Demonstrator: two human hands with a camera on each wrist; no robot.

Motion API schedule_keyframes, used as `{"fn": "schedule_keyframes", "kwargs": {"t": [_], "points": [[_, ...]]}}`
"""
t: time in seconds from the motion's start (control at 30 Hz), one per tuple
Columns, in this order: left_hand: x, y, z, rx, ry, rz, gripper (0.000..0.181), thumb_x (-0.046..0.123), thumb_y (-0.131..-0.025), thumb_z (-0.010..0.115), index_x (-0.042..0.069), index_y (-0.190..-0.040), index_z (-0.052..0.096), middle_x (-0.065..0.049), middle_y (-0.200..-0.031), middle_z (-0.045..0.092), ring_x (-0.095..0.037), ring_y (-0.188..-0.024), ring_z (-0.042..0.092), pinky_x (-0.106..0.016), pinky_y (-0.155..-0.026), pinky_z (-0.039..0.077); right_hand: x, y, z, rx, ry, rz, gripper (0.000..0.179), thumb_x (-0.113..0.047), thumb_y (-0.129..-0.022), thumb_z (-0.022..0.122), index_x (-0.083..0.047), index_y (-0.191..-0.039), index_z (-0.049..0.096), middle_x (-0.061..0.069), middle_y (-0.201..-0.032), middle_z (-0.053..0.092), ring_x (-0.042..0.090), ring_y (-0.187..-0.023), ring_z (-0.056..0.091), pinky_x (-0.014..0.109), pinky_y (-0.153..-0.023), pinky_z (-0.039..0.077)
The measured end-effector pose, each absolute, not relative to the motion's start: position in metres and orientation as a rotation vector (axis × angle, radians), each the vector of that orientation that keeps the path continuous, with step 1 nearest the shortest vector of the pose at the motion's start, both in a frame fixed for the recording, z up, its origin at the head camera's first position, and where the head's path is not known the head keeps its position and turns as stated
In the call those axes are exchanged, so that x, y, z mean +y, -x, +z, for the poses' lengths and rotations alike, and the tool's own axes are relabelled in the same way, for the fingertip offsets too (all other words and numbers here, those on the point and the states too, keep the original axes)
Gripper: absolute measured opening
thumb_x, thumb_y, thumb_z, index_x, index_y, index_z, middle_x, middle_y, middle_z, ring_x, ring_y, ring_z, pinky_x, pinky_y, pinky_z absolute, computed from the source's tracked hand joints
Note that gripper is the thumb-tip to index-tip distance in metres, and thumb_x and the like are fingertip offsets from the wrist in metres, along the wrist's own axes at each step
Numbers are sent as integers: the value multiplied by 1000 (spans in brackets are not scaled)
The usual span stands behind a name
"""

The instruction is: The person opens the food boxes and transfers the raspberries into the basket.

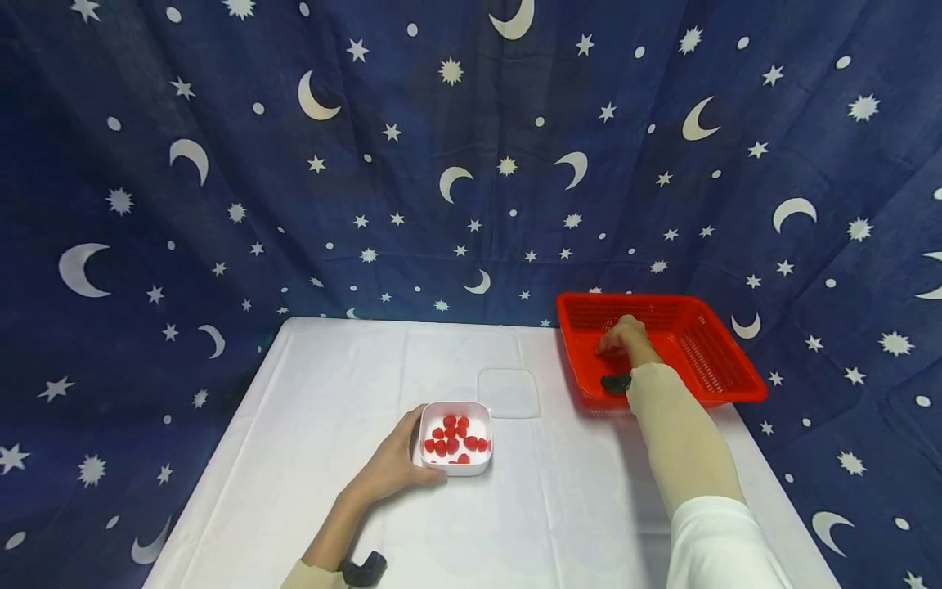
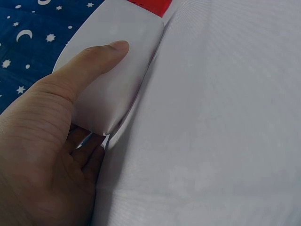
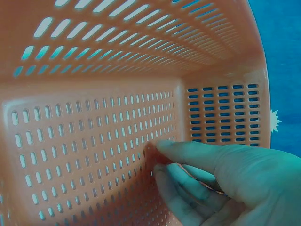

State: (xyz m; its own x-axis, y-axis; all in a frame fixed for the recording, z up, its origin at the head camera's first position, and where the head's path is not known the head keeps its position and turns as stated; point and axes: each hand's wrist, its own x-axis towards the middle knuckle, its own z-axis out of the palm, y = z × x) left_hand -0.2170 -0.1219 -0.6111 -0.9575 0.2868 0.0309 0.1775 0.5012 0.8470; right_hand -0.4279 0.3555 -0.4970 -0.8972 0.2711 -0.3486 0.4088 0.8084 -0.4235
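Observation:
A square white container stands on the table with several small red berries inside. My left hand grips its left side, thumb along the near wall and fingers round the far side. In the left wrist view the thumb lies flat on the container's wall. My right hand is down inside a red slotted basket. In the right wrist view, the right hand's thumb and fingertips pinch a small reddish berry, partly hidden and blending with the basket.
A clear square lid lies flat on the white-covered table, between container and basket. The basket sits at the back right corner, overhanging the edge. A dark blue curtain with moons and stars hangs behind.

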Motion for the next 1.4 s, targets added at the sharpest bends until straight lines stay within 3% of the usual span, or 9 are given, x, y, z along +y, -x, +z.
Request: {"fn": "schedule_keyframes", "kwargs": {"t": [0.43, 0.7, 0.83, 1.03, 1.13, 1.17, 1.27, 1.37, 1.4], "points": [[-122, 216, -609, 2608, -410, 1467, 123, 57, -64, 96, 25, -163, 31, 3, -165, 39, -26, -155, 32, -59, -120, 34, 352, 432, -488, 2729, -468, -752, 44, -23, -77, 91, 4, -102, 67, 20, -97, 72, 35, -90, 69, 35, -75, 60], [-124, 214, -609, 2618, -407, 1454, 124, 55, -64, 96, 23, -163, 31, 1, -165, 39, -27, -155, 33, -60, -120, 34, 329, 432, -448, 2867, -448, -656, 46, -17, -79, 83, 12, -110, 66, 26, -101, 66, 39, -87, 65, 44, -78, 60], [-124, 217, -608, 2625, -431, 1449, 123, 53, -64, 97, 22, -163, 31, 2, -164, 40, -26, -154, 34, -57, -121, 33, 310, 428, -414, 2990, -436, -648, 36, -14, -82, 80, 12, -105, 71, 24, -92, 73, 39, -86, 70, 47, -85, 60], [-124, 221, -610, 2638, -464, 1454, 122, 49, -64, 98, 22, -163, 32, 3, -162, 42, -24, -153, 36, -56, -122, 34, 280, 408, -370, 3145, -324, -776, 20, -17, -85, 78, -1, -96, 77, 14, -84, 78, 41, -95, 71, 55, -94, 55], [-124, 221, -610, 2636, -462, 1456, 121, 49, -64, 98, 22, -162, 33, 3, -162, 42, -24, -153, 35, -56, -122, 34, 263, 390, -349, 3209, -198, -862, 19, -16, -87, 77, -2, -100, 77, 16, -88, 78, 40, -93, 71, 57, -113, 43], [-123, 221, -611, 2636, -460, 1453, 122, 49, -64, 98, 22, -162, 32, 3, -163, 42, -24, -153, 35, -56, -122, 34, 256, 383, -343, 3228, -155, -881, 19, -15, -88, 77, -2, -102, 77, 17, -90, 78, 40, -92, 71, 58, -114, 42], [-124, 220, -611, 2636, -451, 1448, 122, 50, -63, 98, 22, -162, 32, 4, -162, 42, -23, -153, 35, -55, -122, 33, 236, 361, -328, 3279, -32, -908, 21, -15, -90, 77, -1, -106, 77, 19, -94, 76, 38, -89, 69, 58, -108, 47], [-124, 220, -610, 2637, -447, 1441, 123, 50, -64, 98, 22, -163, 32, 4, -163, 42, -24, -154, 35, -55, -122, 33, 215, 341, -320, 3307, 98, -914, 23, -14, -90, 79, -3, -110, 77, 17, -96, 76, 35, -87, 69, 54, -84, 56], [-125, 220, -610, 2637, -447, 1439, 123, 51, -64, 98, 22, -163, 32, 4, -163, 42, -24, -154, 35, -55, -122, 33, 208, 334, -320, 3316, 152, -899, 23, -14, -90, 79, -4, -110, 77, 16, -96, 76, 34, -87, 69, 53, -82, 57]]}}
